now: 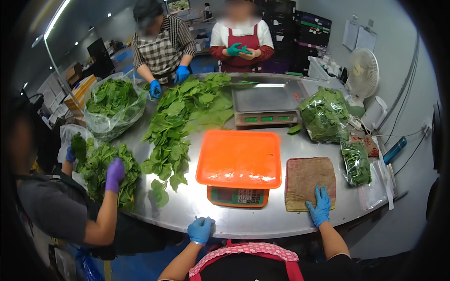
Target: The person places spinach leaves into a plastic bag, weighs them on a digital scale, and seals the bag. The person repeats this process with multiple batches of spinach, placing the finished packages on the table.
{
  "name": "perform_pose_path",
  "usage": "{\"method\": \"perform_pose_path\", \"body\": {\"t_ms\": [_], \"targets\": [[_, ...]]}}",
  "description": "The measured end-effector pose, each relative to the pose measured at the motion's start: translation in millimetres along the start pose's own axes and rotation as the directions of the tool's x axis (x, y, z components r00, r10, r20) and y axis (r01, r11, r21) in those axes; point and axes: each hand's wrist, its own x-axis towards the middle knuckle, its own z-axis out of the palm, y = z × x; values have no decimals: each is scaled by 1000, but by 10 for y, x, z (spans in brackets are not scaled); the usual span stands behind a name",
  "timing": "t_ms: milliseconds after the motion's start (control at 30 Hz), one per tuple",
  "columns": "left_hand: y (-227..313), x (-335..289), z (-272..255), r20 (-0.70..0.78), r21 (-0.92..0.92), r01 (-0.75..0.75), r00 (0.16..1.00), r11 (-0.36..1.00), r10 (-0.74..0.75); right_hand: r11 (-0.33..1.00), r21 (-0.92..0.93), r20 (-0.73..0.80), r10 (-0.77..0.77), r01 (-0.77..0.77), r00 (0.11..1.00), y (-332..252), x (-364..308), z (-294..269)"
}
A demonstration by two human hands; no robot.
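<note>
My right hand is lying open, fingers spread, on the folded brown cloth, right of the orange-topped digital scale. My left hand is resting curled at the near table edge; grip, cannot tell.

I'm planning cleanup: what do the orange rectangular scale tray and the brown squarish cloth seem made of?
The orange rectangular scale tray looks like glossy plastic, given its bright highlights. The brown squarish cloth looks like matte woven textile, given its coarse surface; fibre unclear.
</note>
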Motion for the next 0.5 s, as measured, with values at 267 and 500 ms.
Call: {"method": "perform_pose_path", "body": {"t_ms": [267,500], "targets": [[-567,197,208,-160,83,-91,982,992,104,998,55,-7,18,-18,1000,-58,18,-75],[-323,94,98,-58,274,-56,996,960,74,998,67,-48,-3,6,999,93,-17,75]]}}
